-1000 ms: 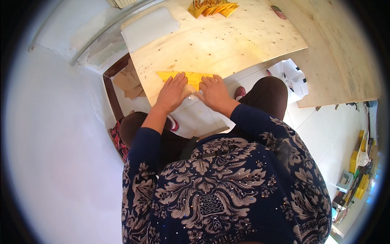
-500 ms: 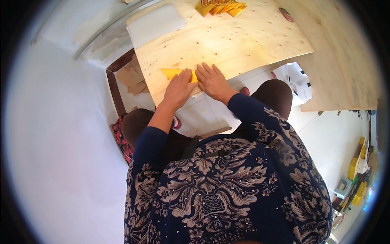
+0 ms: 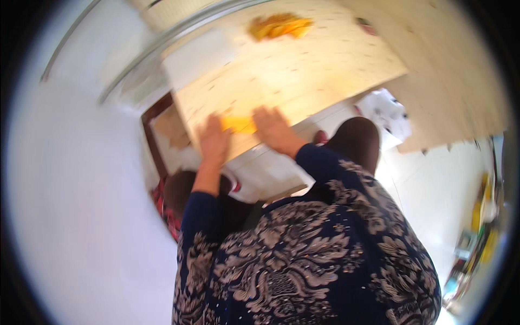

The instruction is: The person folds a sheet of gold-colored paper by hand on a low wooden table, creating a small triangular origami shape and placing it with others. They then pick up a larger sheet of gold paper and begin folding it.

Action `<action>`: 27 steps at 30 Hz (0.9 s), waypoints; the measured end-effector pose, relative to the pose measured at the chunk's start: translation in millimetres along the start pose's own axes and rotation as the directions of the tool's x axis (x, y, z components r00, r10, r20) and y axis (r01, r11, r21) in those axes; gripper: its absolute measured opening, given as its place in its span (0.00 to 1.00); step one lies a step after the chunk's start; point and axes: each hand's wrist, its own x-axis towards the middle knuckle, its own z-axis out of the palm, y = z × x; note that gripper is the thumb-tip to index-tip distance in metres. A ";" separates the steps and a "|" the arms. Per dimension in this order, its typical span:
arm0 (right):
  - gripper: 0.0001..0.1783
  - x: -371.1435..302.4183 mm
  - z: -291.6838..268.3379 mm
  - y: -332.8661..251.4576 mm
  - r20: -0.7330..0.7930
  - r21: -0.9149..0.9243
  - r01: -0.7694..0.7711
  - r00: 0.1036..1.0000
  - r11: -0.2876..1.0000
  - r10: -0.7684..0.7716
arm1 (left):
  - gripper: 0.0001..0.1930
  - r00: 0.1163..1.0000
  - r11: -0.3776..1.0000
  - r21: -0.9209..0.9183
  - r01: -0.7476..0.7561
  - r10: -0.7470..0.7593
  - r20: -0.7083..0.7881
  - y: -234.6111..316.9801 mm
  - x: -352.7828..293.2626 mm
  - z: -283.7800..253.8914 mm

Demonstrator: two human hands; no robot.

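Observation:
A piece of shiny golden-yellow paper or foil (image 3: 239, 125) lies near the front edge of the plywood board (image 3: 319, 67), between my two hands. My left hand (image 3: 214, 138) is at the paper's left end, fingers stretched forward and blurred by motion. At the right end, my right hand (image 3: 275, 130) rests palm down with its fingers extended, touching or nearly touching the paper. Motion blur hides whether either hand presses on it. Farther back on the board lies a pile of similar golden pieces (image 3: 279, 27).
A pale sheet (image 3: 200, 57) covers the board's far left corner. A small dark red object, perhaps a phone (image 3: 366, 26), lies at the far right. White bags (image 3: 384, 116) stand beside my right knee. Brown cardboard pieces (image 3: 170, 127) sit left of the board.
My hands have moved apart, the left one shifting left, and more of the golden piece shows between them. The whole view has tilted and blurred.

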 end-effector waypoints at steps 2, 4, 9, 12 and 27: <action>0.31 -0.1 3.7 2.7 0.032 -0.016 -0.026 0.999 1.000 0.026 | 0.32 0.994 0.999 0.026 0.044 -0.047 0.097 -9.3 11.6 -11.2; 0.30 0.2 4.4 2.5 -0.048 0.075 -0.025 0.998 0.997 0.029 | 0.29 0.995 0.986 0.164 -0.024 0.009 0.096 -10.8 19.1 -24.4; 0.29 4.8 5.4 -1.3 -0.066 0.057 -0.057 0.996 0.997 0.061 | 0.26 0.917 0.954 0.012 -0.301 0.293 -0.270 34.9 17.2 -22.2; 0.28 5.6 11.6 -3.4 -0.128 0.131 -0.063 0.989 0.989 0.080 | 0.26 0.947 0.869 -0.381 -0.317 0.266 -0.182 65.5 -6.0 -6.4; 0.11 -52.2 -31.1 53.9 -0.170 0.664 -0.603 0.454 0.443 0.874 | 0.50 0.947 0.941 -0.126 -0.314 0.301 -0.113 86.2 -19.6 -13.4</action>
